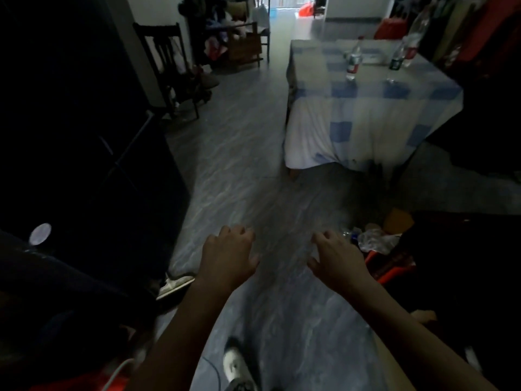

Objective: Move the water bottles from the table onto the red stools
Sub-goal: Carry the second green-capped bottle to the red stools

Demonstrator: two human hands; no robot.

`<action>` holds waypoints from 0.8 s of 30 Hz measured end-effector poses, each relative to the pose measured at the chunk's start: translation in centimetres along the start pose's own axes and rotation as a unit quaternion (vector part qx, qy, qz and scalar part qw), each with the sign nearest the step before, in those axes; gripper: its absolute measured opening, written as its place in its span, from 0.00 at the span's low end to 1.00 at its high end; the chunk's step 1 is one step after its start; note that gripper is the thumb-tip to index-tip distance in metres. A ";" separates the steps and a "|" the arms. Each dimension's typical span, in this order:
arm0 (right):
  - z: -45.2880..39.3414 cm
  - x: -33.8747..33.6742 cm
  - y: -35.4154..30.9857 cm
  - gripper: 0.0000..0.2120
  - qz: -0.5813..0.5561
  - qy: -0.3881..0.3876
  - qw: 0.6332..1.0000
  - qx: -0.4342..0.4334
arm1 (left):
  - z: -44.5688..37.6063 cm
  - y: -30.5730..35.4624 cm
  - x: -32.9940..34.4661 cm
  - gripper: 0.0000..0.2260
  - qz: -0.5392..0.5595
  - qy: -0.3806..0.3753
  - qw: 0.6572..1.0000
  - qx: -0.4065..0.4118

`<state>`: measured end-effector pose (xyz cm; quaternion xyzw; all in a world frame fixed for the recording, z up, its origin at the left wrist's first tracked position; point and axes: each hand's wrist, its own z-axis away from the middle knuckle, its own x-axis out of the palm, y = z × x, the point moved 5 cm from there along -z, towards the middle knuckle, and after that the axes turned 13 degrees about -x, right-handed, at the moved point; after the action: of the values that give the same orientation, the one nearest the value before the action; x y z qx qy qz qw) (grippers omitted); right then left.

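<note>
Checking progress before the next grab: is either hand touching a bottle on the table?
Apart. The head view shows the left hand and right hand empty over floor, far from the bottles on the table.

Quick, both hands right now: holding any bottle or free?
Left hand: open, fingers loosely curled, holding nothing.
Right hand: open, fingers loosely curled, holding nothing.

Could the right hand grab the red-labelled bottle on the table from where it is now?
Probably not yet. The right hand hangs empty over the floor, well short of the table; the red-labelled bottle stands across open floor, so walking closer looks unobstructed.
</note>
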<state>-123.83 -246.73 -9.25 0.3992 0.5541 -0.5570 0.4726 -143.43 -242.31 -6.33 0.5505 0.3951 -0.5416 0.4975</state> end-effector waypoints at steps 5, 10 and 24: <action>-4.0 -0.2 2.5 0.22 -0.055 0.000 0.998 0.024 | -6.6 1.6 1.0 0.19 -0.013 -0.015 1.000 0.017; -11.6 -2.2 5.0 0.20 -0.032 0.011 0.999 0.040 | -14.9 2.6 0.3 0.20 -0.012 -0.011 0.999 0.030; -30.6 -7.5 11.3 0.21 -0.023 0.043 0.994 0.102 | -36.9 6.5 -4.8 0.18 -0.014 0.039 0.993 0.111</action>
<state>-113.52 -214.96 -6.71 0.4561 0.5231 -0.6038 0.3923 -130.09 -207.08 -3.86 0.6176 0.3590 -0.5671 0.4100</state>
